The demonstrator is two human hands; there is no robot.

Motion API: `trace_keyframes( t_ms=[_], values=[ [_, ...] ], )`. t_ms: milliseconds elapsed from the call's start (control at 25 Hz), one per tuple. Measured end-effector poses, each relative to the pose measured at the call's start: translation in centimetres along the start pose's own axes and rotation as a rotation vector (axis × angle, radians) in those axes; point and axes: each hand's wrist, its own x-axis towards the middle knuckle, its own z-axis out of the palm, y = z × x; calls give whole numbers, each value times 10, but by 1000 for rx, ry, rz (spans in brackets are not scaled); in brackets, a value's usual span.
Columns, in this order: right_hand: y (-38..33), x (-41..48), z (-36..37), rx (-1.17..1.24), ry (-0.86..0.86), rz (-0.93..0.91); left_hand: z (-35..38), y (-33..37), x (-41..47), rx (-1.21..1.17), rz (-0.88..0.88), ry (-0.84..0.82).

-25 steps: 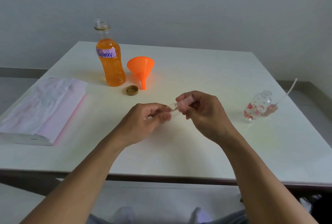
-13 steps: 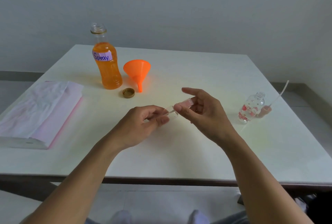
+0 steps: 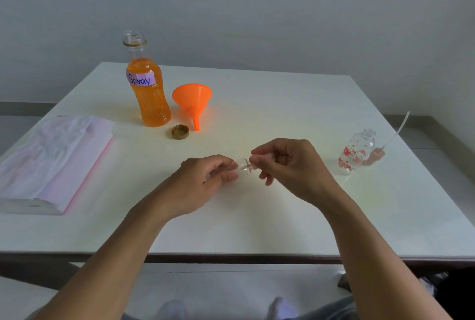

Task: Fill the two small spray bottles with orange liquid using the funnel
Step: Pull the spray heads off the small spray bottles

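Neither spray bottle is filled. Left hand (image 3: 205, 178) and right hand (image 3: 285, 165) pinch one bottle (image 3: 244, 166) at near centre, apparently unscrewing its top; the other (image 3: 356, 151) stands open right; funnel (image 3: 192, 98) unused.

Funnel (image 3: 192, 96) right of big bottle (image 3: 149, 88); cap (image 3: 180, 131) before both; spray bottle (image 3: 356, 151) far right.

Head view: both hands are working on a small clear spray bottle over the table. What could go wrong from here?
1. The tall orange-liquid bottle labelled "Spray" stands uncapped; a knock while reaching for the orange plastic funnel could spill it.
2. The small floral clear bottle sits near the white table's right edge, next to the right hand.
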Motion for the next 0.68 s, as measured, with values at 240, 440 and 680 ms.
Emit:
trace_keyframes(
  t_ms=[240,440,680],
  values=[
    [1,-4,-6,-49,-34,-173,-1,-1,-1,-12,20,-12],
    [-3,-7,-8,-42,-12,-24,3,-7,0,88,70,4],
    [0,-9,-13,-88,-26,-152,3,-8,3,86,71,0]
  ],
)
